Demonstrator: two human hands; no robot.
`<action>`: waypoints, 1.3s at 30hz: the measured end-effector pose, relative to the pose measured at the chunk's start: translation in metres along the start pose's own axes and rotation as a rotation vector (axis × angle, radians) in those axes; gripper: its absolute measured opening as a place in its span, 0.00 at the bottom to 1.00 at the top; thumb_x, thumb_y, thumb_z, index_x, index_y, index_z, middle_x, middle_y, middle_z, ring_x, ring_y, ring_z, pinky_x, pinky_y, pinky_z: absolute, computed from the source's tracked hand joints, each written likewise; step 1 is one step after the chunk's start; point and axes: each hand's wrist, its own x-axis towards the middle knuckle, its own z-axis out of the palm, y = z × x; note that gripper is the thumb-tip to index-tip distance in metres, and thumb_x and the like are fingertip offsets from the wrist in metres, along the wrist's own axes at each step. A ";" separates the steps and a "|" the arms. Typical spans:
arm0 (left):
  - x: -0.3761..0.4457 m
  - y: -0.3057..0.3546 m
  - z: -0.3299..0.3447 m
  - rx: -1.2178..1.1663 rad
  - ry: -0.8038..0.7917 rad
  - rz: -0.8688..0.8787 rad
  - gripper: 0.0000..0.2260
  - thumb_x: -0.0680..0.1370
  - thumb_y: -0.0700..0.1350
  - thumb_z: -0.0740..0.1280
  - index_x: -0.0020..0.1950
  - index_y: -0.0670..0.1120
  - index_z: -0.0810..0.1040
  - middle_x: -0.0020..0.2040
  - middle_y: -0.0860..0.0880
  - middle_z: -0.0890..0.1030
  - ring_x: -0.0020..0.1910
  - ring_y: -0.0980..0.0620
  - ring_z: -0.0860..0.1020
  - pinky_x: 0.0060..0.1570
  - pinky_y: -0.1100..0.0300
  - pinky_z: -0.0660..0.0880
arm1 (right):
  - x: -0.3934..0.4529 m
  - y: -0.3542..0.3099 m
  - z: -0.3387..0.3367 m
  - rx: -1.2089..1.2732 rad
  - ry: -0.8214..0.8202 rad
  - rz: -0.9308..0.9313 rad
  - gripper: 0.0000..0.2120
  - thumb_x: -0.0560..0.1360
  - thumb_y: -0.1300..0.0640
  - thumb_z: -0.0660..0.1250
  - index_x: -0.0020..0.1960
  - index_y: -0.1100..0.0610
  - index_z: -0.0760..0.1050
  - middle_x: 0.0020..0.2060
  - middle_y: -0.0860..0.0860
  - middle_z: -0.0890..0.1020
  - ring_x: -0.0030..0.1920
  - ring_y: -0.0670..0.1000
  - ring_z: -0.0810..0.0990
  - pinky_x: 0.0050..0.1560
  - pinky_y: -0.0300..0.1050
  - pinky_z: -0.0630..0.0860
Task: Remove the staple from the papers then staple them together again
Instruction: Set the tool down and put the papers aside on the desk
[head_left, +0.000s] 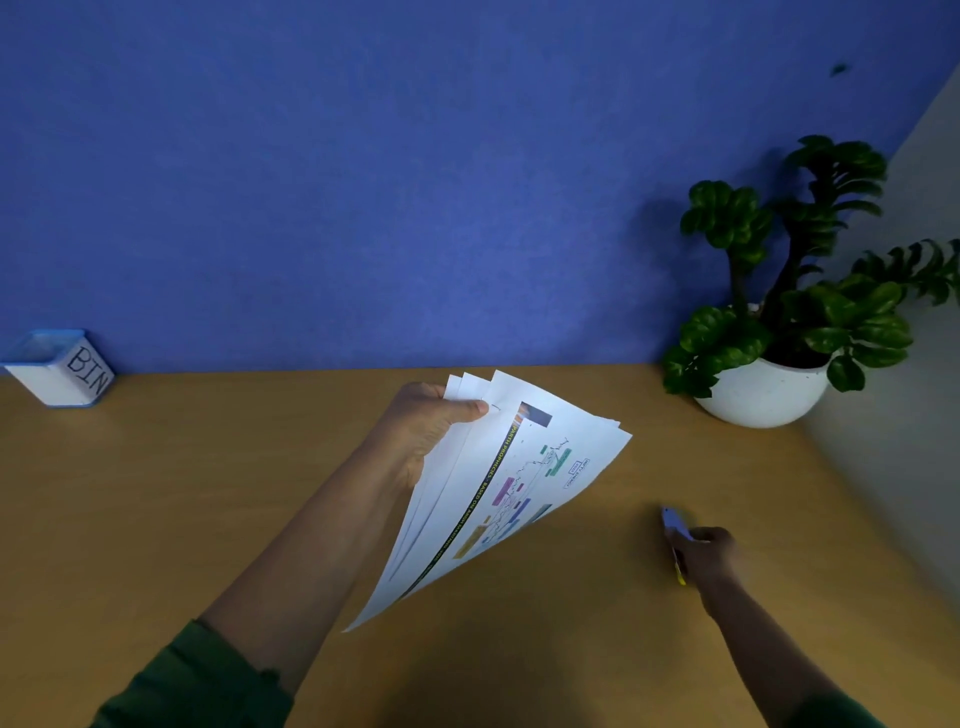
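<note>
My left hand (434, 431) holds a fanned stack of printed papers (498, 499) by their top corner, lifted above the wooden desk (208, 493). The top sheet shows a coloured chart with a dark strip along one side. A small mark by my thumb at that corner may be the staple, too small to tell. At the right, my right hand (709, 553) is closed on a small blue stapler (674, 522) with a yellow part, low on the desk. The stapler is blurred.
A white box with a blue rim marked BIN (62, 371) stands at the back left against the blue wall. A potted plant in a round white pot (763, 395) stands at the back right. A grey wall runs along the desk's right side.
</note>
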 end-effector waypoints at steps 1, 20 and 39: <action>0.000 -0.001 0.000 0.001 0.002 0.004 0.02 0.73 0.40 0.71 0.40 0.44 0.82 0.44 0.43 0.85 0.40 0.43 0.83 0.47 0.49 0.79 | -0.002 -0.002 0.000 -0.051 0.018 -0.024 0.16 0.71 0.52 0.72 0.52 0.60 0.75 0.43 0.59 0.80 0.40 0.59 0.77 0.39 0.50 0.73; -0.011 -0.003 0.011 -0.033 0.034 0.055 0.05 0.73 0.37 0.71 0.38 0.44 0.81 0.35 0.48 0.85 0.32 0.49 0.82 0.36 0.60 0.77 | -0.166 -0.167 -0.013 0.163 0.059 -1.006 0.05 0.72 0.56 0.69 0.42 0.47 0.76 0.39 0.41 0.80 0.40 0.37 0.76 0.36 0.24 0.68; -0.030 0.001 0.026 0.107 0.217 0.339 0.03 0.73 0.37 0.69 0.42 0.41 0.83 0.42 0.41 0.85 0.39 0.46 0.81 0.43 0.54 0.77 | -0.203 -0.193 0.018 -0.532 0.181 -1.151 0.12 0.79 0.50 0.56 0.51 0.55 0.74 0.47 0.49 0.80 0.47 0.51 0.78 0.34 0.43 0.65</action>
